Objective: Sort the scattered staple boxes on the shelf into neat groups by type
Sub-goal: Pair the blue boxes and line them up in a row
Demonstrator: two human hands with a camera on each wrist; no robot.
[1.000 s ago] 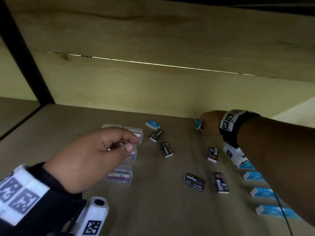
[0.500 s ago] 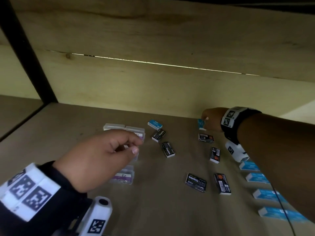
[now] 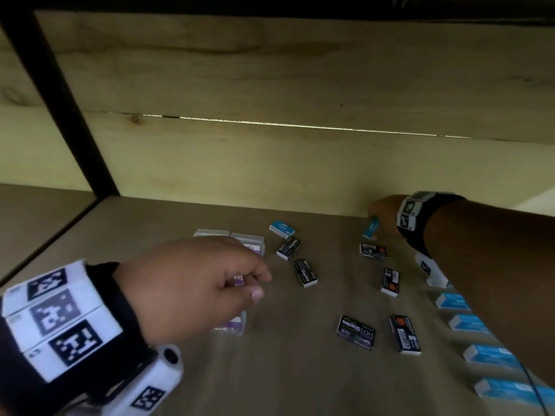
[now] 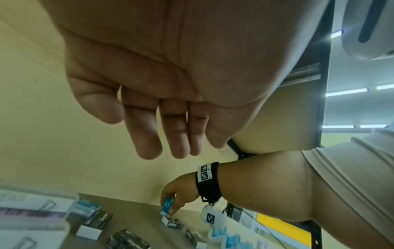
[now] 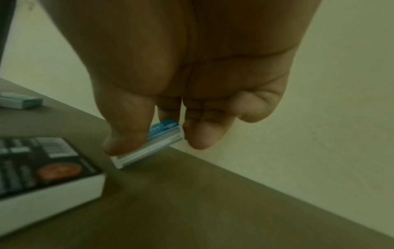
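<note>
My right hand (image 3: pixel 383 216) reaches to the back of the shelf and pinches a small blue staple box (image 3: pixel 371 228) (image 5: pixel 158 139) (image 4: pixel 167 206) between thumb and fingers, tilted on one edge. Several black staple boxes (image 3: pixel 304 272) lie scattered mid-shelf; one (image 3: pixel 373 251) sits just in front of the pinched box. Another blue box (image 3: pixel 281 229) lies at the back centre. Blue boxes (image 3: pixel 453 301) stand in a row at the right. My left hand (image 3: pixel 210 283) hovers, holding nothing, with loosely bent fingers (image 4: pixel 149 134) above clear boxes with purple labels (image 3: pixel 249 243).
The shelf's back wall (image 3: pixel 270 163) rises just behind the right hand. A black upright post (image 3: pixel 60 94) stands at the left. Wrist cameras (image 3: pixel 144 382) hang under both wrists. Bare shelf board (image 3: pixel 285 370) lies in front.
My right hand has tipped the blue box up off the shelf at the back, uncovering the black box in front of it. My left hand has stayed above the clear boxes.
</note>
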